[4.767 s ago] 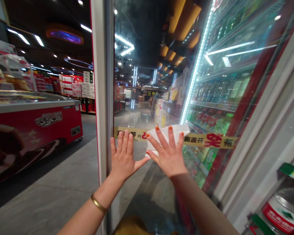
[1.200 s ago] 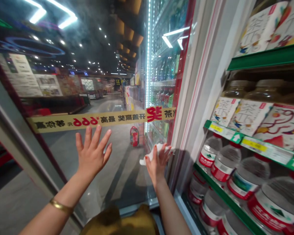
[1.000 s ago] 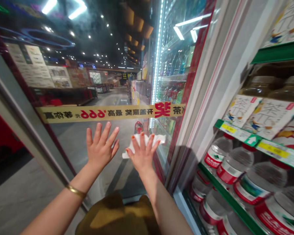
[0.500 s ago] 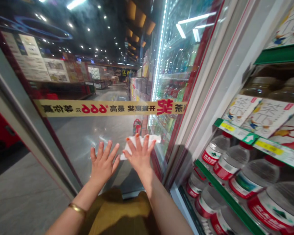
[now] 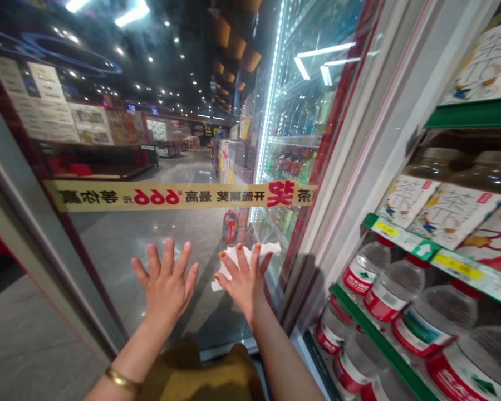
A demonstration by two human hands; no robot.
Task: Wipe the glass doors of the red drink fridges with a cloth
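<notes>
A: Item one, tissue [image 5: 274, 248]?
B: Near, right of centre, flat against glass door [image 5: 108, 239] beneath right hand [image 5: 244, 284], fingers apart. Risk: slipping or bunching, if palm pressure eases.
A: Item two, left hand [image 5: 165, 281]?
B: Fingers apart, nothing gripped. Risk: fresh smudges, from bare skin.
A: Item three, yellow strip [image 5: 200, 197]?
B: Above both. Risk: edge lifting, if rubbed.

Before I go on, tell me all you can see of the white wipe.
The white wipe is thin, plain and soft-looking; paper or cloth, I can't tell. It appears spread against the glass door, below the yellow strip. The spread right hand covers its middle; uneven edges show above the fingers and a corner beside the thumb. The left hand is apart from it.
</notes>
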